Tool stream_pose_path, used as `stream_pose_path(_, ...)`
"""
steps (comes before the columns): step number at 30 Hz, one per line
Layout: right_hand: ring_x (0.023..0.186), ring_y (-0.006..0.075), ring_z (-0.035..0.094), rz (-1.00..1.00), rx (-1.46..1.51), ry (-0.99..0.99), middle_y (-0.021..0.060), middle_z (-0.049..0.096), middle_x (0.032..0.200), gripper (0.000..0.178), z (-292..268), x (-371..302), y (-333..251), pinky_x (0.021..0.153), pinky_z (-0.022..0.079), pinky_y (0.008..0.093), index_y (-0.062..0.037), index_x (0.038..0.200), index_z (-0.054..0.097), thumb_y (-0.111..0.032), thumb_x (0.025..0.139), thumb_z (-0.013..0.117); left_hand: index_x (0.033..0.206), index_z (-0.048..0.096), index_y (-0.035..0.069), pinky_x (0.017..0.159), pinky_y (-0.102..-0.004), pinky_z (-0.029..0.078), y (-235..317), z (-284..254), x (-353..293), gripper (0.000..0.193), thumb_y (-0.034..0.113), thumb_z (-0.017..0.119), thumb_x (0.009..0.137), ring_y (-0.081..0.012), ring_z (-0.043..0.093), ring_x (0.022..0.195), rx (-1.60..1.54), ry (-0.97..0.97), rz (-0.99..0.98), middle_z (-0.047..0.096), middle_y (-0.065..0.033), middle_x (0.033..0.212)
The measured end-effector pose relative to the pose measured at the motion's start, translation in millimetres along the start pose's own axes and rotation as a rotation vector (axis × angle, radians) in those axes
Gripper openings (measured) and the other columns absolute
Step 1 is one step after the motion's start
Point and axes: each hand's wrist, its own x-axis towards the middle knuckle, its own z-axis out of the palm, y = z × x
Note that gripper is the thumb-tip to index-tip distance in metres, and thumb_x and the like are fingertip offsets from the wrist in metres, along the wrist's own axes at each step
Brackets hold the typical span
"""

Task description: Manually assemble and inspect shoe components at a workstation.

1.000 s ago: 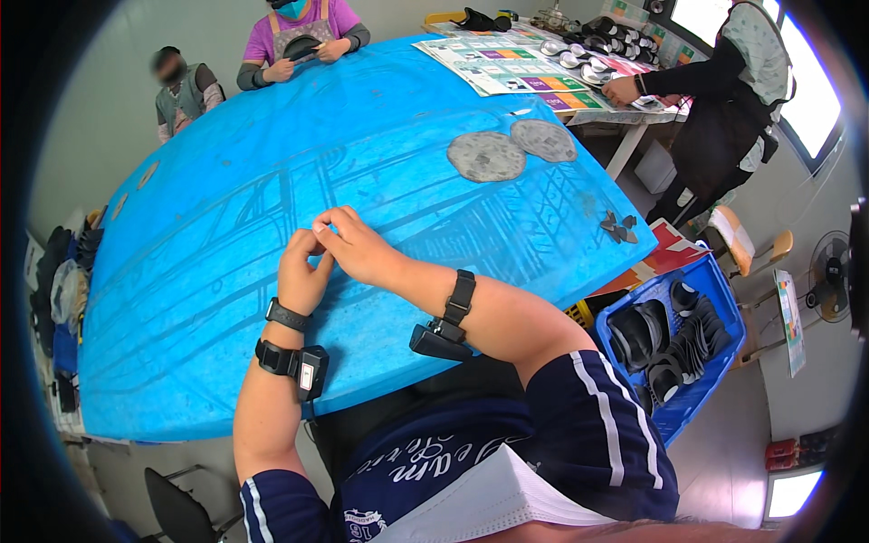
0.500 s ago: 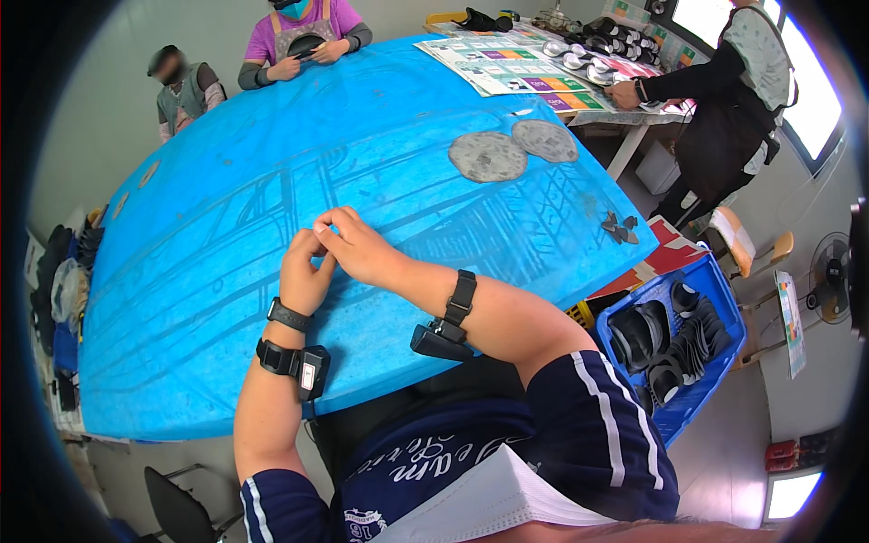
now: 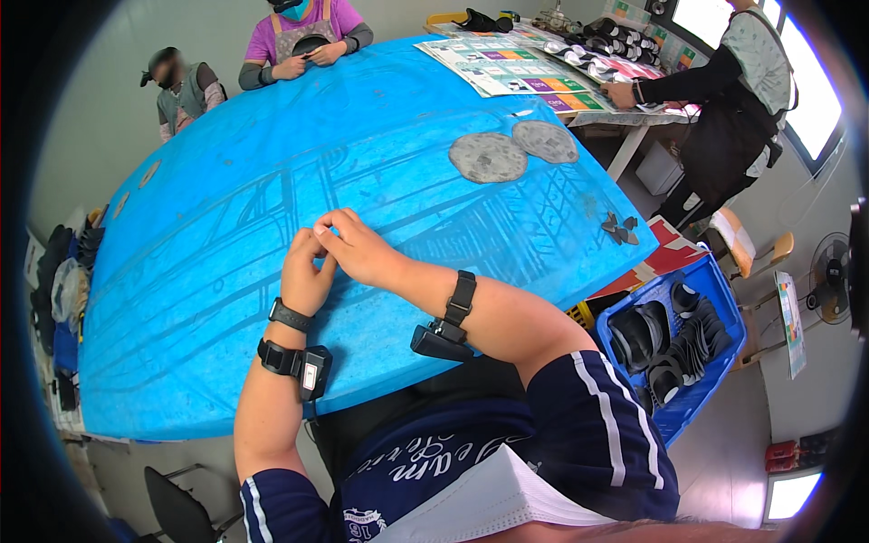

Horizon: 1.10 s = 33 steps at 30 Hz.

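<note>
My left hand (image 3: 309, 271) and my right hand (image 3: 360, 251) meet above the blue-covered table (image 3: 389, 317). Their fingertips are bent and pressed together, thumbs and forefingers touching. Whatever is between the fingers, if anything, is hidden or too small to make out. Bands with small black boxes sit on both forearms, and a dark watch band is on my left wrist. Beyond my hands, two round grey pads (image 3: 487, 157) lie side by side on the table. A few small dark pieces (image 3: 620, 229) rest near its right edge.
A blue crate (image 3: 724, 312) holding stacked black curved pieces stands right of my arm. At the far side a person (image 3: 308, 41) handles a dark piece; another person (image 3: 186, 90) is left of them. A third person (image 3: 724, 100) works at a side table (image 3: 593, 116) with printed sheets.
My hands stay in the same place, fingers together. The person across has shifted hands slightly on the dark piece. The person on the far left turned their head; the one at right moved a little.
</note>
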Motion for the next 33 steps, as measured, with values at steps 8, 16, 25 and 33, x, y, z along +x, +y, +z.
stream_pose_path(8,0.1,0.0291,0.051,0.008,0.005,-0.001,0.0157,0.047,0.108,0.034,1.3,0.5,1.9,0.088,0.041,0.0371,-0.0015,0.108,0.049,-0.032,0.093,0.041,0.08,0.057,-0.003,0.058,-0.0321,0.041,1.2,-0.5,-0.5,0.008,0.002,0.062,0.075,-0.0235,0.052,0.067,0.017,-0.006,0.001,0.052,-0.0105,0.075)
stream_pose_path(16,0.098,0.0238,0.05,0.007,0.006,-0.012,0.0149,0.045,0.108,0.036,1.3,0.7,3.7,0.088,0.04,0.0339,-0.0009,0.11,0.048,-0.033,0.095,0.041,0.08,0.056,-0.003,0.058,-0.0327,0.042,3.7,-0.4,-0.6,0.008,0.002,0.062,0.076,-0.0242,0.052,0.067,0.023,-0.004,0.004,0.052,-0.0106,0.074)
stream_pose_path(25,0.096,0.0229,0.052,0.021,0.015,-0.023,0.0147,0.045,0.107,0.036,1.2,0.6,1.1,0.087,0.041,0.0334,-0.0006,0.11,0.048,-0.032,0.095,0.042,0.08,0.056,-0.003,0.059,-0.0332,0.042,3.8,-1.5,-0.9,0.008,0.001,0.061,0.075,-0.0251,0.051,0.068,0.042,-0.005,0.023,0.052,-0.0108,0.075)
stream_pose_path(33,0.094,0.0221,0.052,0.002,-0.004,-0.014,0.0142,0.045,0.106,0.035,1.1,0.1,1.9,0.086,0.042,0.0335,-0.0008,0.109,0.048,-0.032,0.095,0.041,0.079,0.056,-0.003,0.059,-0.0334,0.042,2.6,-1.1,-1.5,0.008,0.001,0.062,0.074,-0.0255,0.052,0.069,0.051,-0.008,0.017,0.052,-0.0107,0.076)
